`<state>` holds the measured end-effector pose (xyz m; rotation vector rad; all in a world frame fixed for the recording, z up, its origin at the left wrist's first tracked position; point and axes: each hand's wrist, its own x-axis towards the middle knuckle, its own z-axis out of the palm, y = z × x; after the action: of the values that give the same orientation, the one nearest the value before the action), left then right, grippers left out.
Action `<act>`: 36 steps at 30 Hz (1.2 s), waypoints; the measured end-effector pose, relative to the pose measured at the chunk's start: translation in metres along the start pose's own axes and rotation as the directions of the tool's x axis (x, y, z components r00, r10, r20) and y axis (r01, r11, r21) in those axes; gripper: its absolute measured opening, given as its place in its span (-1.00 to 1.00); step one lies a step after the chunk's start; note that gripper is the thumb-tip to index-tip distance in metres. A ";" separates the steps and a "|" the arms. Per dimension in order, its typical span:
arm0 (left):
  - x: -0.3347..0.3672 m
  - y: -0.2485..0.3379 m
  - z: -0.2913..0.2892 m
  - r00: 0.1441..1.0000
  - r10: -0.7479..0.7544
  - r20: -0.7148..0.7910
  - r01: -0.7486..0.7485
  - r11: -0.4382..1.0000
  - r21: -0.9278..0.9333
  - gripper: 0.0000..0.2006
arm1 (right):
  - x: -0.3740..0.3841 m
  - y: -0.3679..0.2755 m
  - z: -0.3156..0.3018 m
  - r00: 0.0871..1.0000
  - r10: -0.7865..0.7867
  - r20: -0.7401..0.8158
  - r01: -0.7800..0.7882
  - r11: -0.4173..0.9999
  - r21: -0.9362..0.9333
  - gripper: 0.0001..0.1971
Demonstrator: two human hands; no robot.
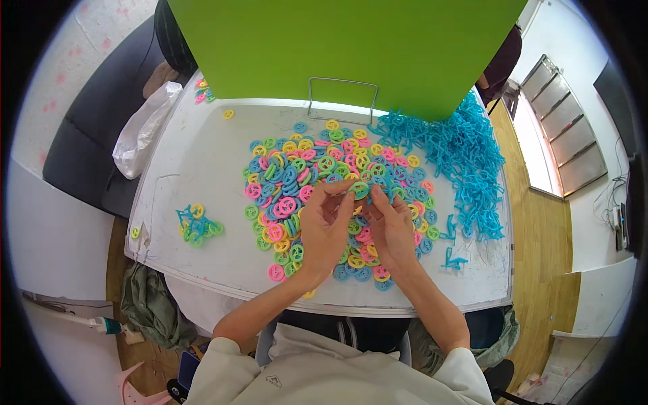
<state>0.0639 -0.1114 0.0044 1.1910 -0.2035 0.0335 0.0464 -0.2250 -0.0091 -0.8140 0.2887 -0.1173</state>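
Above a spread pile of small plastic wheels (275, 233) in pink, green, yellow and blue, both hands meet. My left hand (324, 233) pinches a green toy wheel (360, 190) between thumb and fingertips. Close beside it, my right hand (393, 236) has its fingers closed around a blue plastic piece, mostly hidden by the fingers; its full shape cannot be made out. The wheel and the blue piece are very near each other, and whether they touch is unclear.
Thin blue branched plastic frames (466, 162) are heaped at the right, with a few loose ones (453, 260) nearer me. A cluster of blue frames with wheels on them (196, 224) lies at the left. A green panel (344, 47) and wire stand (343, 79) border the far side.
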 end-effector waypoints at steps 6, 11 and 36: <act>0.001 -0.006 -0.002 0.999 0.032 -0.004 -0.032 0.997 0.074 -0.84 | 0.003 -0.002 -0.005 0.993 0.092 0.073 -0.099 0.990 0.100 -0.89; 0.004 -0.005 -0.002 1.000 0.022 0.016 -0.023 0.998 0.056 -0.84 | 0.004 -0.006 -0.003 0.990 0.109 0.087 -0.118 0.987 0.106 -0.91; -0.003 0.001 -0.009 0.993 -0.016 0.116 0.016 1.000 0.000 -0.72 | 0.003 -0.005 -0.006 0.948 -0.265 0.175 0.302 0.924 -0.236 -0.85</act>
<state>0.0621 -0.1028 0.0013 1.1942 -0.2955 -0.0500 0.0479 -0.2330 -0.0103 -1.1185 0.0497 -0.2986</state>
